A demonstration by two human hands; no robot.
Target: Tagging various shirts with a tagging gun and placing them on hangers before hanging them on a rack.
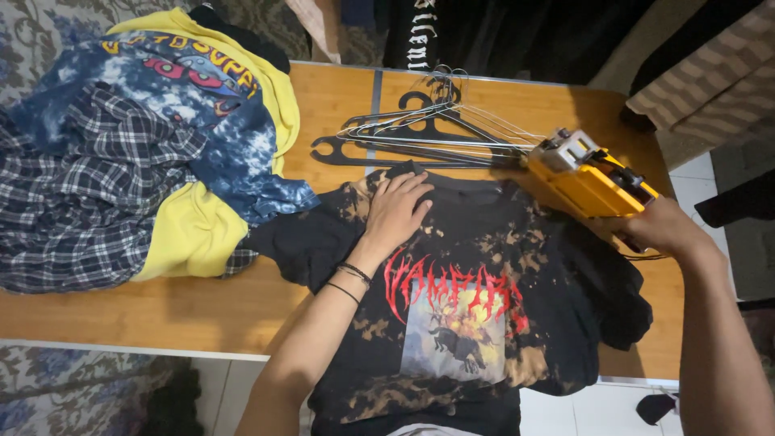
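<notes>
Right hand [658,228] half behind yellow device [593,179]

Cloth tee [452,299], wood table [323,105], wire hangers [436,129].

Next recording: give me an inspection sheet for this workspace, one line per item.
Surface: wooden table, mostly covered by clothing.
Job's things: black bleach-spotted T-shirt lies flat, front print up; yellow handheld tool held over its right shoulder.
Clutter: pile of clothes at left, plaid, tie-dye and yellow pieces; bunch of hangers above the shirt's collar.
Grippers: left hand rests flat near the collar; right hand grips the tool.
Cables: thin dark cord beneath the right hand; where it leads is unclear.
Surroundings: dark garments hanging behind the table, patterned rug, white tiled floor.
</notes>
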